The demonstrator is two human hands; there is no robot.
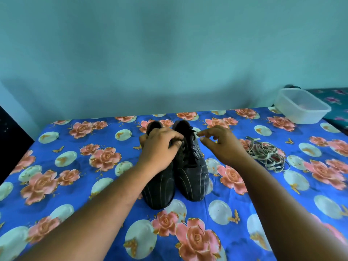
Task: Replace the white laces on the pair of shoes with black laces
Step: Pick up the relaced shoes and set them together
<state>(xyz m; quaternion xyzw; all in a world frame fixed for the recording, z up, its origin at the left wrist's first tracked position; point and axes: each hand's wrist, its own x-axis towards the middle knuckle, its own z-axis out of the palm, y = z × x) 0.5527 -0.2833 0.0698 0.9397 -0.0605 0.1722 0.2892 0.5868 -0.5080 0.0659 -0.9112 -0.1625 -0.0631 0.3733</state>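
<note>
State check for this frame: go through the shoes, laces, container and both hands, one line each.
Right shoe: upright on the bedsheet, black lace threaded.
Left shoe: upright, lacing hidden by hand.
White laces: removed, piled loose.
Plastic container: open, lidless.
Left hand: grips the left shoe.
Right hand: fingers loosely curled, holding nothing visible.

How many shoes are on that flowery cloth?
2, side by side in the middle: the left shoe lies partly under the left hand; the right shoe sits beside the right hand.
</note>
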